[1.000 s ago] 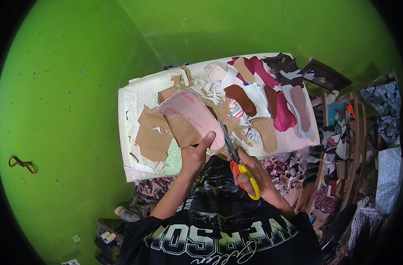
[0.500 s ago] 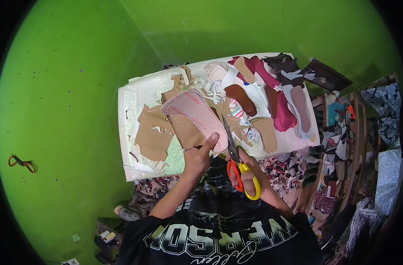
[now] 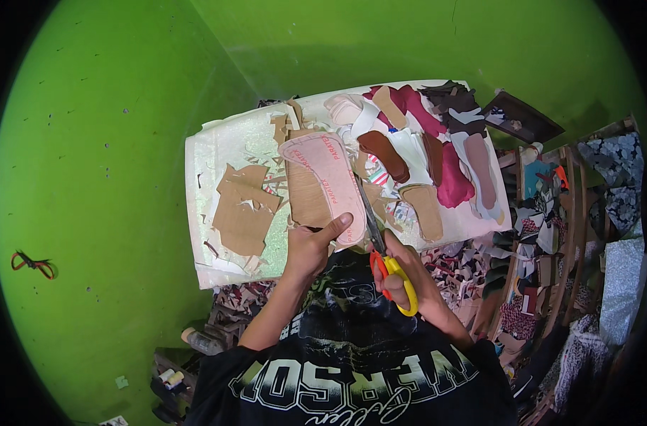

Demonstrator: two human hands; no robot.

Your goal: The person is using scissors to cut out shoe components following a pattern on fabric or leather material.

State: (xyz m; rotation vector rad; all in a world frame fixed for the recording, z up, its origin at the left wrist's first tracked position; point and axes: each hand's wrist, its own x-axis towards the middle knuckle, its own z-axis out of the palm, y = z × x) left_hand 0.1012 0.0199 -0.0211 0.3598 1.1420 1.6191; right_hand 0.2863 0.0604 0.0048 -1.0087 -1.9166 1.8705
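Mid-frame: left hand pinching pink sole cutout; right hand gripping scissors, blades along cutout's right edge.

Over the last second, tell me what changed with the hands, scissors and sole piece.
The right hand worked the scissors further along the pink sole piece's edge; the left hand turned the piece slightly. Both kept their grip; the scraps on the board stayed put.

A small shoemaking craft workshop: sole-shaped cutouts and cardboard scraps cover the table, fabric offcuts pile beyond its right edge, bright green walls surround it.
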